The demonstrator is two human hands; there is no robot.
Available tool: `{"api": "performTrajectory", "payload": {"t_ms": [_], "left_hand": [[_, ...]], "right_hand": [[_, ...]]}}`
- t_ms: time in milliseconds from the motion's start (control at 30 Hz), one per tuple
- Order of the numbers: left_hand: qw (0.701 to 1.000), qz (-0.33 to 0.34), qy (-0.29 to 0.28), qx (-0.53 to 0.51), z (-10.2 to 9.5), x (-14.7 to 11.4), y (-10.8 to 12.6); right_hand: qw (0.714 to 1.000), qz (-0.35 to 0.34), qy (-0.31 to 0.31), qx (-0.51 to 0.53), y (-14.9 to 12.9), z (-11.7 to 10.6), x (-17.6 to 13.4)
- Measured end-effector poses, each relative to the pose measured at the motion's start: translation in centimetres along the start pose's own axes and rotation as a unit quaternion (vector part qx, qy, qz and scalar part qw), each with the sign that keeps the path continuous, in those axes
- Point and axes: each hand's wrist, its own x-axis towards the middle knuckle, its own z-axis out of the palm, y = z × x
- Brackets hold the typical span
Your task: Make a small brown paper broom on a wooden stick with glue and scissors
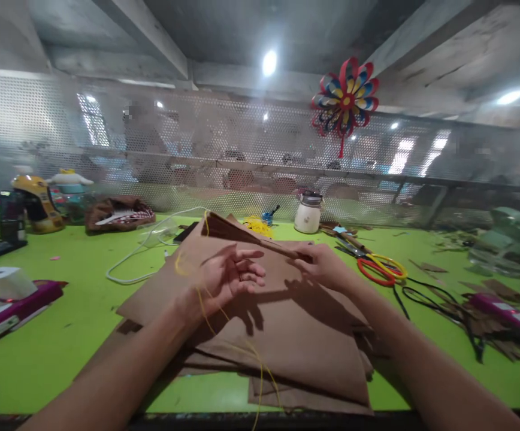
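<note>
My right hand [316,263] grips the right end of a folded brown paper piece [242,232], which is raised and tilted over the stack. A yellow thread [206,222] crosses the far left end of that piece. Palm up and fingers spread, my left hand [230,276] hovers just in front of it. More yellow thread [260,356] loops around my left wrist and trails down towards the table's front edge. Beneath both hands lies a stack of large brown paper sheets [287,353], with their shadows falling on it.
Scissors with red and yellow handles [381,269] lie on the green table [75,359] at right. A white jar [308,212] and a yellow thread bundle [257,226] stand behind the stack. Purple power strips [17,311] sit at both sides. A white cable [129,278] curves at left.
</note>
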Motion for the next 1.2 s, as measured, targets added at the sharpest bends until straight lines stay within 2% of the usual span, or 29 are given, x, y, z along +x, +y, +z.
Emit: {"api": "performTrajectory", "payload": {"t_ms": [100, 200, 433, 533, 667, 767, 867, 933, 1033, 1100, 1200], "left_hand": [[0.991, 0.044, 0.122, 0.011, -0.3, 0.2, -0.1], [0.981, 0.065, 0.175, 0.057, -0.4, 0.3, -0.6], [0.972, 0.176, 0.117, 0.102, 0.5, -0.2, -1.2], [0.972, 0.2, 0.093, 0.083, 0.9, -0.5, -1.0], [0.978, 0.203, 0.041, 0.035, 1.2, -0.8, -0.8], [0.979, 0.202, 0.008, 0.018, 1.3, -0.9, -0.7], [0.979, 0.201, 0.0, 0.008, 1.2, -0.9, -0.7], [0.979, 0.202, 0.003, 0.003, 1.1, -0.9, -0.7], [0.981, 0.194, 0.007, -0.006, 0.9, -0.8, -0.6], [0.982, 0.186, 0.013, -0.008, 0.7, -0.8, -0.5], [0.982, 0.185, 0.031, -0.001, 0.7, -0.7, -0.7]], "right_hand": [[0.989, 0.091, -0.013, 0.116, -0.7, 0.8, 0.0], [0.967, 0.138, -0.027, 0.21, -1.4, 2.2, 0.0], [0.912, 0.209, -0.086, 0.343, -4.1, 4.7, -1.2], [0.848, 0.232, -0.163, 0.447, -5.5, 4.7, -1.8], [0.748, 0.201, -0.221, 0.592, -6.5, 4.4, -2.2], [0.711, 0.184, -0.23, 0.638, -6.9, 4.4, -2.5], [0.683, 0.175, -0.245, 0.665, -7.3, 4.6, -2.8], [0.676, 0.174, -0.238, 0.676, -7.6, 4.8, -3.0], [0.694, 0.177, -0.202, 0.668, -8.0, 5.1, -3.1], [0.724, 0.182, -0.18, 0.641, -8.1, 5.4, -3.1], [0.786, 0.185, -0.131, 0.575, -8.4, 5.8, -3.1]]}}
